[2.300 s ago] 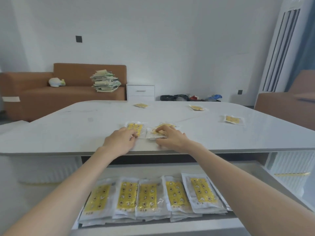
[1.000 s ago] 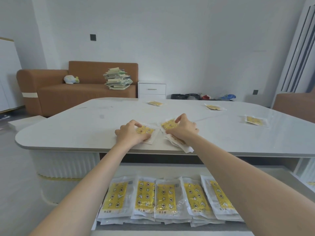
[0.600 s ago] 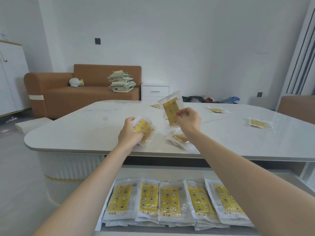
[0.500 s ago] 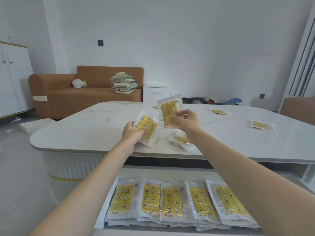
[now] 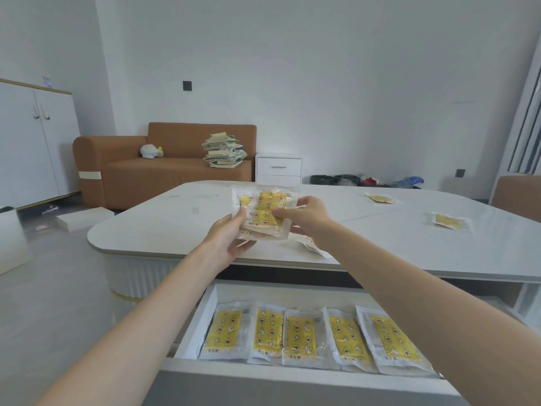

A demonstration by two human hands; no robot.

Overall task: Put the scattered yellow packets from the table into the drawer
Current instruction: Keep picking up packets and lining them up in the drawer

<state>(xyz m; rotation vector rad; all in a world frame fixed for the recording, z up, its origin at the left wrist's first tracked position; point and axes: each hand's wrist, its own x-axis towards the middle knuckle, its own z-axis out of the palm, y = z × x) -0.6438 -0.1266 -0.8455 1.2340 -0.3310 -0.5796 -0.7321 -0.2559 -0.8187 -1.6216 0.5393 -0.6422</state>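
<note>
Above the near edge of the white table [image 5: 175,230], both hands hold two overlapping yellow packets [image 5: 265,209] upright. My left hand [image 5: 228,238] grips them from below left, thumb on the front. My right hand [image 5: 307,215] pinches their right side. Another packet [image 5: 310,244] lies on the table, partly hidden behind my right wrist. Two more yellow packets [image 5: 380,197] [image 5: 449,221] lie at the far right of the table. Below me the open drawer [image 5: 199,326] holds a row of several yellow packets [image 5: 298,335].
A brown sofa [image 5: 131,174] with a stack of papers [image 5: 224,150] stands behind the table. A white nightstand [image 5: 278,168] is beside it, and a white cabinet [image 5: 32,142] is at the left. A brown chair [image 5: 518,197] stands at the far right.
Both hands lifted a packet each off the table and brought them together into one overlapping bunch. The view shifted to the left.
</note>
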